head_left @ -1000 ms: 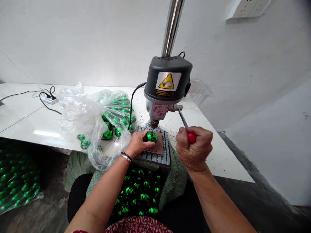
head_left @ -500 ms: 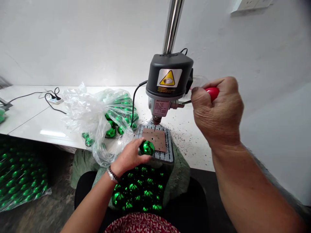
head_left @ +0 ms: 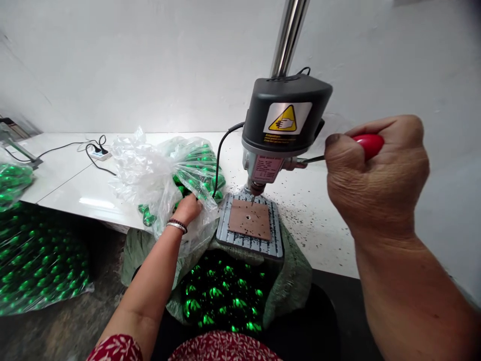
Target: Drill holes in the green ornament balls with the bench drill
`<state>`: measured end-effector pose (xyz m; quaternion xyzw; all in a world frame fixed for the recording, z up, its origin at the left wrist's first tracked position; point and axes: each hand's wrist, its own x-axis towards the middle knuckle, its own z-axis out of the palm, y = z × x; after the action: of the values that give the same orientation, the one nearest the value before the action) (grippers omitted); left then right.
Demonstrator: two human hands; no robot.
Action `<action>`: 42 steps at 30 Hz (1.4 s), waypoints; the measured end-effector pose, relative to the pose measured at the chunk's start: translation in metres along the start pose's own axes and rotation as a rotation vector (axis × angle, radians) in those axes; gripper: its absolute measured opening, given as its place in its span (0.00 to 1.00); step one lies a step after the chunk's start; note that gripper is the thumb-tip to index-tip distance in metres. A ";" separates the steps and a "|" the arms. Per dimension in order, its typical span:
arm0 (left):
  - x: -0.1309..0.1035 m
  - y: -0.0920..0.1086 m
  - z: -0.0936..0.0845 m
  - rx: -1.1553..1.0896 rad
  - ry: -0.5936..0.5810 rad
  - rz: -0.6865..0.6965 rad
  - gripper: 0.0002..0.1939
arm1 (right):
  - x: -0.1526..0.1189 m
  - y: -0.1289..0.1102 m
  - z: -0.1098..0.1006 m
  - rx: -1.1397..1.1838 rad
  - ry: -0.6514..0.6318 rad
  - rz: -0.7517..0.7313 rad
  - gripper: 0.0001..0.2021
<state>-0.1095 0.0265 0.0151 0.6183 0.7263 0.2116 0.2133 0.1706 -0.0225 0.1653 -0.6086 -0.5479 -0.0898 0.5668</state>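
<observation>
Right hand (head_left: 383,188) wrapped tight round the red knob (head_left: 371,145), left hand (head_left: 188,208) in the clear bag (head_left: 141,163).
Its fingers are hidden, spread and hold I can't tell; green balls (head_left: 199,163) lie in there, beside the drill press (head_left: 259,118).

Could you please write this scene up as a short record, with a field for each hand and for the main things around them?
Left hand: among the folds of a clear plastic bag of green balls; fingers hidden, grip unclear
Right hand: closed around the red knob of the lever
Drill press: bit raised above the brown board
Board: small hole in it, lying on the gray base plate
White table: also bears a power strip
Below base plate: green cloth around more balls
</observation>
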 end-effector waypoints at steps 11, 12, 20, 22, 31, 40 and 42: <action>-0.052 -0.003 -0.009 -0.890 0.131 -0.198 0.25 | -0.004 0.007 0.002 0.001 0.002 -0.094 0.12; -0.061 -0.001 -0.012 -1.082 0.080 -0.210 0.25 | -0.004 0.007 0.002 0.011 0.002 -0.084 0.12; -0.086 0.039 -0.006 -1.538 -0.281 -0.087 0.32 | -0.006 0.007 0.000 0.059 -0.007 -0.116 0.12; -0.081 0.048 0.006 -1.499 -0.308 -0.102 0.29 | -0.007 0.008 0.000 0.080 -0.019 -0.133 0.12; -0.056 0.068 0.048 -0.638 -0.109 0.125 0.23 | -0.006 0.009 0.001 0.146 -0.027 -0.134 0.11; -0.049 0.079 0.058 -0.412 -0.083 0.157 0.28 | -0.006 0.007 -0.001 0.227 -0.053 -0.139 0.08; -0.048 0.080 0.059 -0.380 -0.077 0.148 0.29 | -0.006 0.009 0.000 0.227 -0.060 -0.141 0.08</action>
<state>-0.0043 -0.0067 0.0142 0.6261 0.6174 0.3360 0.3376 0.1755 -0.0238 0.1553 -0.5028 -0.6127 -0.0485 0.6078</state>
